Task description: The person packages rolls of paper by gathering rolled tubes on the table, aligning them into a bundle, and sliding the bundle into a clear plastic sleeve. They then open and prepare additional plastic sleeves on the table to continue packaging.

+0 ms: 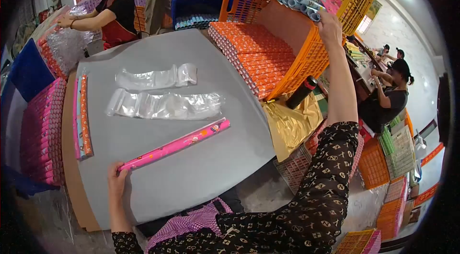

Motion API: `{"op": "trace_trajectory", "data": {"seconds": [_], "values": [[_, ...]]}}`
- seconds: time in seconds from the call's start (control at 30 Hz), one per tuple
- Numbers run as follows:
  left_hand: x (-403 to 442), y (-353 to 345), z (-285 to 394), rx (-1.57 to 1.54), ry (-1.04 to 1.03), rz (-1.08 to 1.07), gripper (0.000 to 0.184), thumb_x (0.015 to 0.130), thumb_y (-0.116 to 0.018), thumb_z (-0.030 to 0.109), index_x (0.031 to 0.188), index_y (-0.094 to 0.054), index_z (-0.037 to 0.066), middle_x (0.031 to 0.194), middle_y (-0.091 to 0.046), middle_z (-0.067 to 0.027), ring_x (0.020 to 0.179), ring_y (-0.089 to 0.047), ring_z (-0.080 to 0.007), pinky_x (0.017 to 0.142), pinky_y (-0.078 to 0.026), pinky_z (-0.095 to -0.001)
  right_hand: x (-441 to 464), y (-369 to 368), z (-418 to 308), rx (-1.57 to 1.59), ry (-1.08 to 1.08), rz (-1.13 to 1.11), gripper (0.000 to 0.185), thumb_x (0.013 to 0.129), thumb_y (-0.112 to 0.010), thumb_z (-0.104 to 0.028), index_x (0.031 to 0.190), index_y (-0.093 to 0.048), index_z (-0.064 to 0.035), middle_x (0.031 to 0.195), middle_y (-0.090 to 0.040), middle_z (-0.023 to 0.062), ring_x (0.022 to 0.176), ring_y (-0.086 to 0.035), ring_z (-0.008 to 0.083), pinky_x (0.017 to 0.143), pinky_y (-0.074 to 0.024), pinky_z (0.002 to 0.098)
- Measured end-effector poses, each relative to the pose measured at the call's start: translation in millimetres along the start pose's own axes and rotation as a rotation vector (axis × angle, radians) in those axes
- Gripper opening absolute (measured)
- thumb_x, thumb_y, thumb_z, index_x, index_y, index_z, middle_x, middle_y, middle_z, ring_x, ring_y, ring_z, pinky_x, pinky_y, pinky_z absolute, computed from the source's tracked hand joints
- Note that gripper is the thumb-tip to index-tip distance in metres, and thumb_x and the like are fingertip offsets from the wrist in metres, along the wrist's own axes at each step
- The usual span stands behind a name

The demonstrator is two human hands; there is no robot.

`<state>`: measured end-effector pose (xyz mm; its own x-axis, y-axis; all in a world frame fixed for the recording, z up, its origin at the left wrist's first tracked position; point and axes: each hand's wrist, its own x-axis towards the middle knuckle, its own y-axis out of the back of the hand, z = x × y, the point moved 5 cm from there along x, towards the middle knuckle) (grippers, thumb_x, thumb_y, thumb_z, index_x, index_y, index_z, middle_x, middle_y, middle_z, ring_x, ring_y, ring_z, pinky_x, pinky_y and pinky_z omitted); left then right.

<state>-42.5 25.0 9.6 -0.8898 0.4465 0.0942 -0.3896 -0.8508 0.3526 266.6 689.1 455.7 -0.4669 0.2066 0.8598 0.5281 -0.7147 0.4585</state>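
On the grey table point(158, 196), my left hand point(116, 177) has its fingers closed round the lower left end of a pink patterned roll point(175, 145). The roll lies slanted, its other end up to the right. My right hand point(329, 26) is raised at the upper right, its fingers at the end of a light blue roll point(314, 14) in a stack above an orange crate. Clear plastic sleeves point(167, 105) lie in two rows beyond the pink roll. Three narrow rolls, pink, light blue and orange point(85, 115), lie side by side at the table's left edge.
An orange crate point(306, 62) holds orange patterned rolls point(254, 57). Pink rolls point(43, 134) are stacked at the left. Gold film point(292, 124) and a dark bottle point(301, 92) are at the table's right. A co-worker point(115, 10) is at the far left; other people work at the right.
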Motion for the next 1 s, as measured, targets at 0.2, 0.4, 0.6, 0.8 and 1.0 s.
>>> {"op": "trace_trajectory", "data": {"seconds": [0.2, 0.4, 0.6, 0.8, 1.0], "values": [[0.2, -1.3, -7.8, -0.038, 0.01, 0.022, 0.021, 0.078, -0.064, 0.0, 0.098, -0.062, 0.002, 0.096, -0.057, -0.0057, 0.087, -0.054, -0.0161, 0.08, -0.046, -0.0287, 5.0, 15.4, -30.3, 0.108, 0.215, -0.002, 0.039, 0.077, -0.062, -0.006, 0.115, -0.059, -0.0134, 0.106, -0.063, 0.0089, 0.107, -0.055, 0.0299, 0.092, -0.0417, 0.0421], [0.2, -0.6, 6.0, 0.105, -0.121, 0.035, 0.018, 0.081, -0.062, 0.004, 0.099, -0.061, 0.0, 0.089, -0.057, -0.0041, 0.077, -0.056, -0.0129, 0.071, -0.048, -0.0266, 11.1, 12.4, -22.8, 0.052, 0.171, -0.144, 0.05, 0.073, -0.067, -0.005, 0.122, -0.056, -0.0116, 0.112, -0.06, 0.0112, 0.104, -0.054, 0.0328, 0.09, -0.0433, 0.0411], [-1.9, 0.0, 18.0, 0.11, -0.183, 0.041, 0.019, 0.079, -0.062, 0.003, 0.098, -0.061, 0.0, 0.089, -0.058, -0.0062, 0.081, -0.056, -0.0151, 0.076, -0.047, -0.028, 17.2, 6.5, -27.6, 0.044, 0.069, -0.272, 0.033, 0.078, -0.061, -0.01, 0.11, -0.061, -0.0169, 0.106, -0.063, 0.0108, 0.106, -0.054, 0.0317, 0.092, -0.0424, 0.0425], [-0.6, -0.9, 14.4, 0.153, -0.144, 0.03, 0.02, 0.078, -0.065, 0.005, 0.098, -0.062, 0.0, 0.087, -0.059, -0.0062, 0.082, -0.055, -0.0162, 0.076, -0.046, -0.0291, 20.1, 50.4, -110.8, 0.044, 0.363, -0.153, 0.021, 0.08, -0.057, -0.007, 0.101, -0.061, -0.0071, 0.092, -0.064, 0.0136, 0.095, -0.058, 0.0324, 0.08, -0.0454, 0.0431], [1.2, -1.0, 19.9, 0.153, -0.176, 0.007, 0.021, 0.076, -0.065, 0.004, 0.097, -0.062, 0.0, 0.094, -0.059, -0.0101, 0.087, -0.055, -0.0216, 0.079, -0.045, -0.0318, 21.9, 111.2, -252.2, 0.127, 0.58, -0.072, 0.01, 0.084, -0.055, -0.01, 0.093, -0.055, -0.0041, 0.084, -0.064, 0.0192, 0.081, -0.063, 0.0373, 0.069, -0.0505, 0.0437]]}}
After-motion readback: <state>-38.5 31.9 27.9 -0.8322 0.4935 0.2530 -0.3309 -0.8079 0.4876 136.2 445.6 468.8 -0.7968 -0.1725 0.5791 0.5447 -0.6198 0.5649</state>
